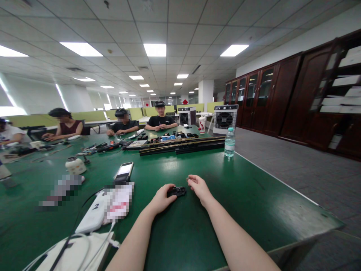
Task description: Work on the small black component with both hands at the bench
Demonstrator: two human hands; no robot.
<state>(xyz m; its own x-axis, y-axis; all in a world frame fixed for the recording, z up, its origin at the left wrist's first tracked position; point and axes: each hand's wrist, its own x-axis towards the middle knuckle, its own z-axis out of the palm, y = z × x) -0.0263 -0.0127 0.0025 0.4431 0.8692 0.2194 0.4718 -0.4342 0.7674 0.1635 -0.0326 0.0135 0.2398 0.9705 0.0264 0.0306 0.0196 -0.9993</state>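
Note:
My left hand (163,197) grips a small black plastic device (179,191) by its left end, thumb in front and fingers behind. The device is about palm-sized, low against the green table (180,229), and its upper side shows uneven inner parts. What kind of device it is, I cannot tell. Just to the right and slightly above the tabletop is my right hand (199,188), apart from the device. Its thumb and fingertips are pinched together around something tiny, too small to name.
To the left lie a phone (124,171), a white box marked 2 (91,213) and cables (84,244). A water bottle (229,143) stands at the right edge. Black strips (186,146) and tools (105,146) lie farther back. Several people sit around the table.

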